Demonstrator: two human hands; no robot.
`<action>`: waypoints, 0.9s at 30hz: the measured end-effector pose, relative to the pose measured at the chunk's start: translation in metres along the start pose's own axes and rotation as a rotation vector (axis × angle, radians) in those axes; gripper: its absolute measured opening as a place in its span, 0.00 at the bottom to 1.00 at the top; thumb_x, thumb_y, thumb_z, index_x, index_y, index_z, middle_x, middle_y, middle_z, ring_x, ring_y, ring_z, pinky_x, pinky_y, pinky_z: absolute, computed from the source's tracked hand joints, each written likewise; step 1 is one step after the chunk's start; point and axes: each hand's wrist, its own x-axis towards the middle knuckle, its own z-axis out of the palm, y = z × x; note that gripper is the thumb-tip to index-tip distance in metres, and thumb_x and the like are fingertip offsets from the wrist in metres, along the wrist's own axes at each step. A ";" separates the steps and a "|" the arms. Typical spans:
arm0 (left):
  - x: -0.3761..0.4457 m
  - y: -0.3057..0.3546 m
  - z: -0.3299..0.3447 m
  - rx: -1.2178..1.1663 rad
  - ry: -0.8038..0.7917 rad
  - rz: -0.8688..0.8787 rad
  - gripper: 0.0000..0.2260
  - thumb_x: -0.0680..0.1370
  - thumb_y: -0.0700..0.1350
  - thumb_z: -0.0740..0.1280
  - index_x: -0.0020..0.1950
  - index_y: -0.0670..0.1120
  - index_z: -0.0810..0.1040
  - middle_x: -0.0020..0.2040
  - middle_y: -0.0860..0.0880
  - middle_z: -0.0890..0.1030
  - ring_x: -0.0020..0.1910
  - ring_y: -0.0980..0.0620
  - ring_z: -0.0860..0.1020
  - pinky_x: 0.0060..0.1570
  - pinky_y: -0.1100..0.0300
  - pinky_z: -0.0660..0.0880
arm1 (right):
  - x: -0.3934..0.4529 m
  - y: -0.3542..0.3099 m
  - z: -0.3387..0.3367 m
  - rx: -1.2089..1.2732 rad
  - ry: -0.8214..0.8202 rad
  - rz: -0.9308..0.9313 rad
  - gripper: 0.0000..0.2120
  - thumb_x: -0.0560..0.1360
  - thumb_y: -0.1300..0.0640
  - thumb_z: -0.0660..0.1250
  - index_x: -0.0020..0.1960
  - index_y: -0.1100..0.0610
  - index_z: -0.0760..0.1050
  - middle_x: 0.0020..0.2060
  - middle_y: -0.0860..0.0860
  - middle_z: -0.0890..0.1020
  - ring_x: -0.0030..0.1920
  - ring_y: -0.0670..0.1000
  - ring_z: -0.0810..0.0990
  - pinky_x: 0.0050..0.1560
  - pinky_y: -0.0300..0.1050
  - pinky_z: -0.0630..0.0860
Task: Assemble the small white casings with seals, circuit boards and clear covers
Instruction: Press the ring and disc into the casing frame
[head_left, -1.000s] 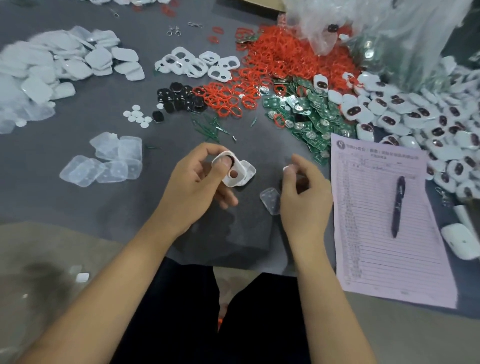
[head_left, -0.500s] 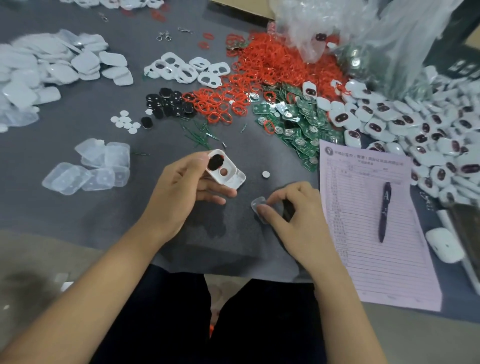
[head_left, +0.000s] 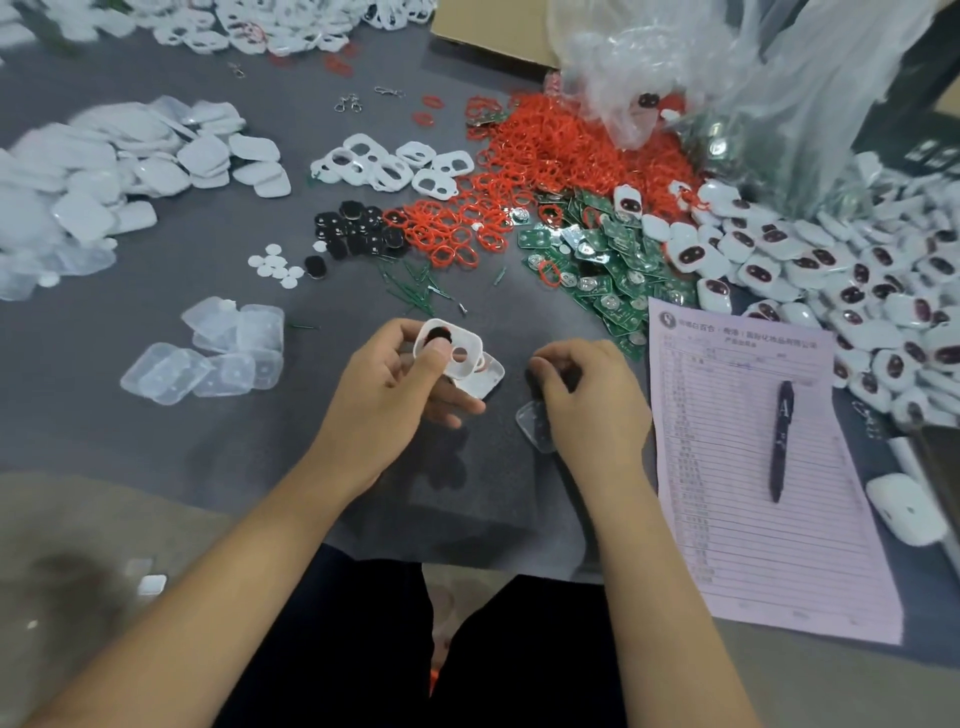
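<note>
My left hand (head_left: 395, 389) grips a small white casing (head_left: 462, 340) with two holes, the thumb pressed over its dark oval opening. A second white shell (head_left: 485, 379) sits just under it on my fingers. My right hand (head_left: 592, 400) is to the right, its fingers curled down onto the grey mat; whatever is under the fingertips is hidden. One clear cover (head_left: 532, 428) lies on the mat against that hand's thumb side. Beyond lie red seals (head_left: 545, 150), green circuit boards (head_left: 602, 270) and loose clear covers (head_left: 223, 348).
Empty white casings (head_left: 389, 166), black parts (head_left: 358, 234) and small white discs (head_left: 272, 265) lie further back. Assembled units (head_left: 831, 270) pile up at the right below a plastic bag (head_left: 701, 78). A pink form (head_left: 727, 519) with a pen (head_left: 779, 441) lies by my right hand.
My right hand let go of the clear cover's edge and curled its fingers over the spot where a small white disc lay. My left hand turned the casing, thumb now on it.
</note>
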 end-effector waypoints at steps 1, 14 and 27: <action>0.000 0.000 0.000 0.006 -0.001 0.008 0.06 0.87 0.43 0.61 0.57 0.42 0.74 0.47 0.46 0.88 0.38 0.44 0.87 0.30 0.60 0.79 | 0.001 -0.001 0.000 0.003 -0.014 -0.006 0.02 0.79 0.50 0.71 0.49 0.47 0.82 0.48 0.46 0.79 0.48 0.47 0.78 0.42 0.45 0.67; 0.003 -0.007 -0.004 0.201 0.013 0.094 0.09 0.85 0.46 0.64 0.51 0.45 0.81 0.34 0.48 0.82 0.29 0.51 0.76 0.29 0.61 0.72 | -0.009 -0.018 -0.011 0.624 0.003 -0.105 0.07 0.80 0.60 0.71 0.50 0.48 0.81 0.32 0.45 0.80 0.31 0.43 0.75 0.36 0.38 0.73; 0.000 -0.013 0.000 0.120 0.042 0.134 0.08 0.84 0.44 0.67 0.59 0.49 0.85 0.47 0.50 0.88 0.45 0.49 0.88 0.44 0.59 0.84 | -0.033 -0.032 0.027 0.661 0.186 -0.226 0.04 0.75 0.59 0.77 0.45 0.51 0.83 0.42 0.46 0.83 0.44 0.48 0.83 0.45 0.36 0.75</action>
